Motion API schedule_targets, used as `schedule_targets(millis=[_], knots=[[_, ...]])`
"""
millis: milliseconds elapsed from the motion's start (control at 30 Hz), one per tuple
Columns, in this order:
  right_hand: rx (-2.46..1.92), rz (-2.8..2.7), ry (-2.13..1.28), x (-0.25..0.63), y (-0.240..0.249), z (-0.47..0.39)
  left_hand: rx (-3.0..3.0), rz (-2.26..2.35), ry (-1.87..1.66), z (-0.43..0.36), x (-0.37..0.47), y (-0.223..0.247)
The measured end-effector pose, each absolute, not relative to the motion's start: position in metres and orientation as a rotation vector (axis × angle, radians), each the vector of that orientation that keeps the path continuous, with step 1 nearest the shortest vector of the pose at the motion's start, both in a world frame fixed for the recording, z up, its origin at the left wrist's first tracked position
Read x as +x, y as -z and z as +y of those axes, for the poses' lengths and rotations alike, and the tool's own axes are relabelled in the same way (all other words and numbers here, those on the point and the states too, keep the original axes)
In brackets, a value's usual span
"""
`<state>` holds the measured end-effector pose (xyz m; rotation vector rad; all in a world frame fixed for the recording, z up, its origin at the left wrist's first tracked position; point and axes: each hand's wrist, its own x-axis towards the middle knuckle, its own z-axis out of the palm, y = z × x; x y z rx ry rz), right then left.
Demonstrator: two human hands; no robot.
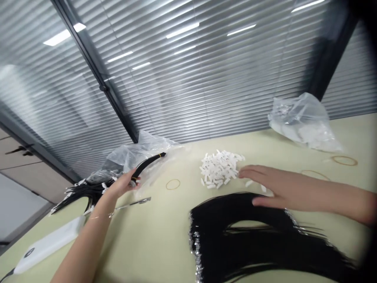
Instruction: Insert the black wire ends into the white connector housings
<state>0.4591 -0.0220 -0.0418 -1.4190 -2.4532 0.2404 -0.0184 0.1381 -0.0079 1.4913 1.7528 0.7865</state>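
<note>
My left hand (pixel 123 184) is closed around a bundle of thin black wires (pixel 150 160), bound near its far end by a yellow band. The bundle sticks out up and to the right, and silvery ends show by my fingers. My right hand (pixel 262 184) is open, thumb apart, with its fingertips at the right edge of a pile of small white plastic pieces (pixel 219 168). Whether it touches a piece, I cannot tell. Below it lies a wide spread of black wires (pixel 224 236) with shiny silver ends.
More black wires with white ends (pixel 79 192) lie at the left beside a clear plastic bag (pixel 132 155). A pen-like tool (pixel 144 200), a white device with a cord (pixel 50 243) and a rubber band (pixel 172 184) are on the table. Another bag (pixel 306 125) stands back right, before the blinds.
</note>
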Motion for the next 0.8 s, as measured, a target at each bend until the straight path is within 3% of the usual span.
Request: schedule_targets(millis=[167,300,367,433,800], knots=[[-1.379,-2.532,-0.247,0.448,0.078,-0.079,1.817,1.799,-0.817,0.076,0.024,-0.017],[-1.411,-2.547,-0.162,0.430,0.101,-0.081,2.452,1.010,0.033,0.006,0.106,-0.004],[-1.462,-2.541,-0.193,0.428,0.107,-0.070,2.629,0.769,0.266,-0.012,0.145,0.014],[-1.524,-2.506,-0.228,0.427,0.111,-0.058,2.751,0.821,0.380,-0.014,0.172,0.032],[-1.594,-2.393,-0.054,0.417,0.105,-0.045,2.872,1.163,0.308,0.002,0.200,0.061]])
